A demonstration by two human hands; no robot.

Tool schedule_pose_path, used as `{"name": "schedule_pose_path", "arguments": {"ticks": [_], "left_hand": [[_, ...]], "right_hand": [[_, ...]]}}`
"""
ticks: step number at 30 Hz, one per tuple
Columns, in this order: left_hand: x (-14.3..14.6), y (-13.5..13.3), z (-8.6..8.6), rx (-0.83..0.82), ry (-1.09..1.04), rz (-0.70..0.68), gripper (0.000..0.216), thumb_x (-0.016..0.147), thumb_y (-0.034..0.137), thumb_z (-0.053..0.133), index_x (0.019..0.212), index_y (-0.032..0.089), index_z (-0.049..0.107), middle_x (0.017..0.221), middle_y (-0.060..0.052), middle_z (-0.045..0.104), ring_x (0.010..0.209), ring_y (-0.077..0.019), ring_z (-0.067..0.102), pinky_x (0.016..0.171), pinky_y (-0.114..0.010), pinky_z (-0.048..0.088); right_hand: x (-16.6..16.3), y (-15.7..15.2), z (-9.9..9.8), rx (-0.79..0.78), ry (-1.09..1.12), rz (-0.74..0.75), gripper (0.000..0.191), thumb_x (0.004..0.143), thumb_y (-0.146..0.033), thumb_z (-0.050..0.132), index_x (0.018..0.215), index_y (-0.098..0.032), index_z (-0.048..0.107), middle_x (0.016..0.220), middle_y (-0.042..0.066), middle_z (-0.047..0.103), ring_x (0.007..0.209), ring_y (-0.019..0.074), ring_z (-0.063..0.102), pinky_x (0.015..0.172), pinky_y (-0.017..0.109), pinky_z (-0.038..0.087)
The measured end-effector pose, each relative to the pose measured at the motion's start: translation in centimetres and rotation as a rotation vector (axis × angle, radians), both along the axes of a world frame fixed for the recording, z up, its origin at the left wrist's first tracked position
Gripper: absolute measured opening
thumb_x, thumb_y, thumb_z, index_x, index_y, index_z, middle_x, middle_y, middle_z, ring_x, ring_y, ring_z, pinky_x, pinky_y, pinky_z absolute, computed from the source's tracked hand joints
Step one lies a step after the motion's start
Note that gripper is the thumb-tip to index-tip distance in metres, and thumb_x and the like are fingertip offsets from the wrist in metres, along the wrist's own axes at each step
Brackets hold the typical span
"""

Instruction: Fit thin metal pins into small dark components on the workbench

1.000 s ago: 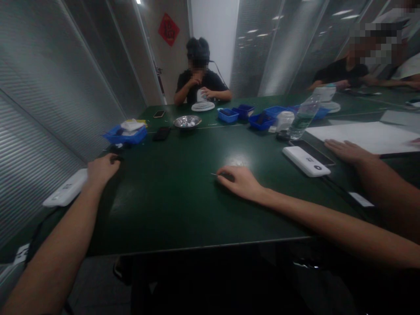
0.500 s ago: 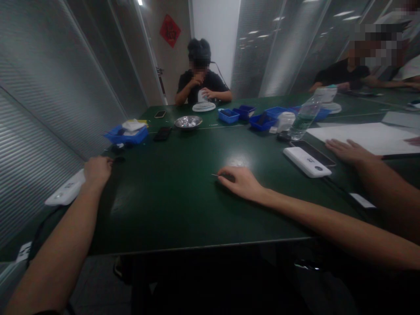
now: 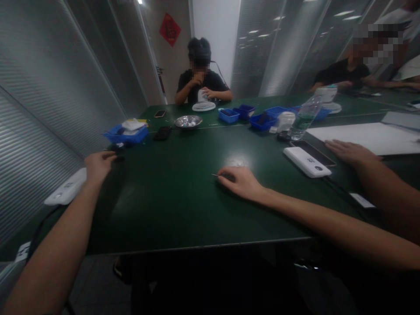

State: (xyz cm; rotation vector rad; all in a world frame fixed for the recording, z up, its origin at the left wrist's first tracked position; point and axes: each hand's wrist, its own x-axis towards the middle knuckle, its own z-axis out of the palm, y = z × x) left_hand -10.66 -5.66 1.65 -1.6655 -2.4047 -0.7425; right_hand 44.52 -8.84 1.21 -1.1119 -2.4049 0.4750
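Observation:
In my right hand (image 3: 241, 181), which rests on the green table, thumb and fingertip pinch a thin needle-like piece (image 3: 214, 175); its tip points left, and the rest is hidden by the fingers. My left hand (image 3: 98, 167) reaches to the table's left side, fingers partly stretched and slightly apart. Just past its fingertips lies a small dark object (image 3: 120, 159), too blurred to name. Beside the left wrist is a white power bank (image 3: 67, 187) with a cable.
A blue tray (image 3: 127, 136), a black phone (image 3: 162, 133) and a metal bowl (image 3: 188, 122) stand farther back. To the right are another white power bank (image 3: 307, 162), a phone (image 3: 313, 153), a bottle (image 3: 305, 120) and a co-worker's hand (image 3: 352, 151). Another person sits opposite.
My left hand has shifted slightly up and away, its fingers lifting beside the small dark object. The right hand keeps its place and its pinch.

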Motion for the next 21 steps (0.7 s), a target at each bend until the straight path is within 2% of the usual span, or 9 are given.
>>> {"name": "schedule_pose_path", "arguments": {"ticks": [3, 9, 13, 16, 19, 21], "left_hand": [[-0.7, 0.5, -0.3, -0.018, -0.037, 0.036, 0.036, 0.094, 0.03, 0.068, 0.123, 0.009, 0.072, 0.083, 0.001, 0.072, 0.091, -0.019, 0.062, 0.088, -0.028, 0.042], [-0.9, 0.8, -0.7, -0.122, -0.006, -0.024, 0.04, 0.096, 0.04, 0.064, 0.124, 0.013, 0.073, 0.086, 0.003, 0.072, 0.078, -0.0164, 0.058, 0.083, -0.027, 0.04], [-1.0, 1.0, -0.8, -0.13, -0.04, -0.04, 0.039, 0.094, 0.038, 0.067, 0.123, 0.012, 0.074, 0.095, 0.001, 0.075, 0.087, -0.0179, 0.06, 0.085, -0.027, 0.04], [-1.3, 1.5, -1.3, -0.109, -0.12, 0.044, 0.037, 0.091, 0.036, 0.071, 0.12, 0.014, 0.077, 0.103, -0.002, 0.077, 0.085, -0.0182, 0.061, 0.084, -0.027, 0.043], [-1.9, 2.1, -1.8, -0.092, -0.169, 0.134, 0.036, 0.088, 0.035, 0.075, 0.117, 0.014, 0.078, 0.097, -0.004, 0.078, 0.079, -0.0185, 0.062, 0.08, -0.027, 0.045], [-2.3, 2.4, -2.1, -0.091, -0.192, 0.147, 0.036, 0.086, 0.034, 0.076, 0.116, 0.014, 0.079, 0.094, -0.005, 0.078, 0.078, -0.0189, 0.063, 0.08, -0.027, 0.046]], "right_hand": [[0.0, 0.0, 0.1, 0.0, 0.003, 0.002, 0.026, 0.1, -0.037, 0.057, 0.115, -0.021, 0.072, 0.098, 0.005, 0.075, 0.076, 0.0175, 0.065, 0.07, 0.032, 0.048], [0.1, 0.1, -0.3, 0.006, 0.009, 0.001, 0.026, 0.1, -0.037, 0.057, 0.115, -0.022, 0.072, 0.098, 0.004, 0.075, 0.077, 0.0175, 0.065, 0.07, 0.031, 0.048], [0.1, 0.3, -0.5, 0.011, 0.01, 0.003, 0.027, 0.1, -0.038, 0.057, 0.116, -0.022, 0.072, 0.098, 0.004, 0.075, 0.077, 0.0174, 0.066, 0.071, 0.032, 0.048], [0.2, 0.4, -0.6, 0.005, 0.002, 0.003, 0.027, 0.1, -0.039, 0.057, 0.115, -0.022, 0.072, 0.097, 0.004, 0.075, 0.077, 0.0172, 0.065, 0.071, 0.031, 0.047], [0.2, 0.3, -0.5, 0.01, -0.004, 0.0, 0.027, 0.1, -0.039, 0.057, 0.115, -0.022, 0.072, 0.096, 0.004, 0.075, 0.075, 0.0168, 0.065, 0.069, 0.031, 0.046], [0.2, 0.2, -0.4, 0.01, -0.006, 0.003, 0.027, 0.1, -0.039, 0.056, 0.115, -0.022, 0.072, 0.096, 0.004, 0.075, 0.074, 0.0166, 0.064, 0.067, 0.03, 0.046]]}}
